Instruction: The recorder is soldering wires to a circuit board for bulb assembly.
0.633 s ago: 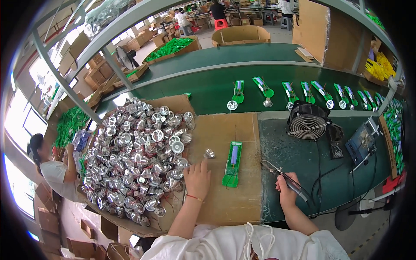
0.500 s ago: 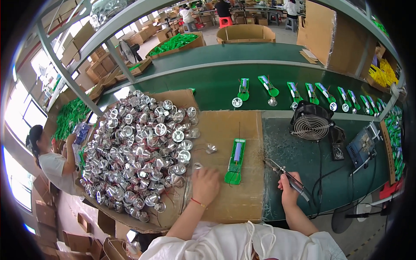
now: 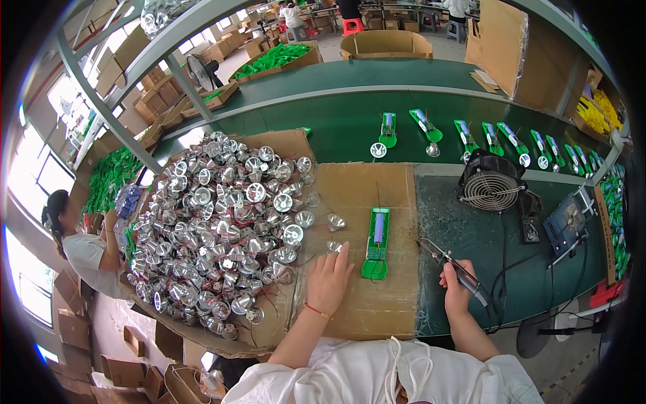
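Observation:
My left hand (image 3: 328, 279) lies over the cardboard with its fingers stretched out. At its fingertips is a small silver reflector cup (image 3: 334, 246); whether they touch it I cannot tell. Another reflector cup (image 3: 336, 222) with thin wires lies just beyond. To the right of this hand, a green plastic flashlight housing (image 3: 375, 266) holds a blue cylindrical battery (image 3: 379, 227), with thin wires at both ends. My right hand (image 3: 457, 289) is closed round the handle of a soldering iron (image 3: 465, 277), whose tip points up and left near the cardboard's right edge.
A heap of silver reflector cups (image 3: 215, 236) fills a cardboard tray at left. Green housings with batteries (image 3: 388, 128) line the far green bench. A black fan (image 3: 490, 188) and a blue soldering station (image 3: 565, 225) stand at right, with cables. A co-worker (image 3: 87, 249) is at far left.
My left hand has moved right and its fingers have stretched out; the small reflector cup at its fingertips has shifted right too. The view has shifted slightly. My right hand still holds the soldering iron.

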A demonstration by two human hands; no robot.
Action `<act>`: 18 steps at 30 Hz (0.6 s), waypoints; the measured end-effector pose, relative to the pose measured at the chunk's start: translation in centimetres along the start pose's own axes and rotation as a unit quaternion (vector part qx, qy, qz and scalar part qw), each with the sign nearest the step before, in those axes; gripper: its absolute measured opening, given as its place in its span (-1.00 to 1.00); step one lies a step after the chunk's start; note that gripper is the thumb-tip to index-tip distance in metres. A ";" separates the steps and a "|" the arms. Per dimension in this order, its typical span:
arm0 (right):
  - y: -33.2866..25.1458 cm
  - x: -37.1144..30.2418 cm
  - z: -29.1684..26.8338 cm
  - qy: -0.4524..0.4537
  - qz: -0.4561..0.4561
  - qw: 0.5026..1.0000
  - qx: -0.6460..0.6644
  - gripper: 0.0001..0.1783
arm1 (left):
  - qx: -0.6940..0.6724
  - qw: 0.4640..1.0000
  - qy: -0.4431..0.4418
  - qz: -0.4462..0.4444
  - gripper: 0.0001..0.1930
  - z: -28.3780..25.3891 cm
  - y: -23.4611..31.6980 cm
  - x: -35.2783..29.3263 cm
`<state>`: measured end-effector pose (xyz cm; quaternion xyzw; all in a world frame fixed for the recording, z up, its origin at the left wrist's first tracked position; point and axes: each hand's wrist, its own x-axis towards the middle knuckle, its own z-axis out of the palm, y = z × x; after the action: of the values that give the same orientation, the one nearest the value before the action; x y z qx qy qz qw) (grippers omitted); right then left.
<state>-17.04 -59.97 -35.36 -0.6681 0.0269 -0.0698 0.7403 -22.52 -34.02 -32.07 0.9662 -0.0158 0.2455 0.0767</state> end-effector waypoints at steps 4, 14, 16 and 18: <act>-0.3 -0.1 0.0 0.000 -0.004 1.000 0.009 -0.81 | -0.067 0.997 -0.033 -0.036 -0.33 -1.7 1.4 -0.3; 0.1 0.1 -0.1 -0.006 -0.014 1.000 0.006 -0.79 | -0.262 0.955 -0.021 -0.138 -0.78 -0.2 -0.1 -2.5; 0.1 0.0 -0.1 -0.004 -0.019 1.000 0.002 -0.79 | -0.256 0.961 0.000 -0.104 -0.93 -0.7 0.3 -2.0; 0.2 0.0 0.0 0.002 -0.017 1.000 0.009 -0.84 | -0.280 0.953 0.030 -0.113 -0.92 -0.8 0.4 -1.4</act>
<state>-16.98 -59.98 -35.58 -0.6617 0.0162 -0.0839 0.7449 -24.16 -34.30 -32.01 0.8936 0.0278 0.2495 0.3721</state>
